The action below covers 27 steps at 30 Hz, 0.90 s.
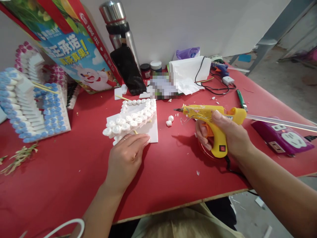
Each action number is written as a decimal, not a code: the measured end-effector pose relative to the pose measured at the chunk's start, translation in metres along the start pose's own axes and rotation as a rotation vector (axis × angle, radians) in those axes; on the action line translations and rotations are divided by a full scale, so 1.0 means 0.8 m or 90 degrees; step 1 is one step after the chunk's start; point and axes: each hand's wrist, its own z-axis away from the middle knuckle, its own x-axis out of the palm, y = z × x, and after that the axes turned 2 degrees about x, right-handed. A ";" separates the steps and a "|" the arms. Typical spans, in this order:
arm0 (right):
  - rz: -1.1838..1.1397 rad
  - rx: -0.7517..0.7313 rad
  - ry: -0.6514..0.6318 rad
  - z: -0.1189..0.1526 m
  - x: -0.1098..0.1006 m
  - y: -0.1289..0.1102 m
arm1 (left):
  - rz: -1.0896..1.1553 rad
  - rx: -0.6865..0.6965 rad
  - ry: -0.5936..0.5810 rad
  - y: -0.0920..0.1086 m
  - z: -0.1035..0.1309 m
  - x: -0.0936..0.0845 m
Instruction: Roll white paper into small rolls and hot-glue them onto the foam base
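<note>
A small white model stands on the table, its curved rows of rosette-like pieces fixed to a white board with thin wooden sticks. My left hand is at the model's near side, fingers pinched together; what lies between them is mostly hidden. In my right hand is a yellow hot glue gun, its nozzle pointing left toward the model and a clear glue stick sticking out behind. Loose white rosettes lie between the model and the nozzle.
Blue-and-white and pink rosette models stand left, before a colourful bag. A phone leans on a steel flask. Jars, white paper and cables line the back. A purple power box and green cutter lie right.
</note>
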 end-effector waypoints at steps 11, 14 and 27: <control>0.006 0.003 -0.002 0.001 0.000 0.000 | 0.007 -0.006 0.012 -0.001 0.001 0.003; 0.005 0.003 -0.008 0.000 -0.002 0.003 | 0.000 0.006 0.012 0.000 0.000 0.002; 0.004 0.003 -0.001 0.000 0.001 0.002 | -0.036 -0.030 -0.011 -0.014 0.016 -0.028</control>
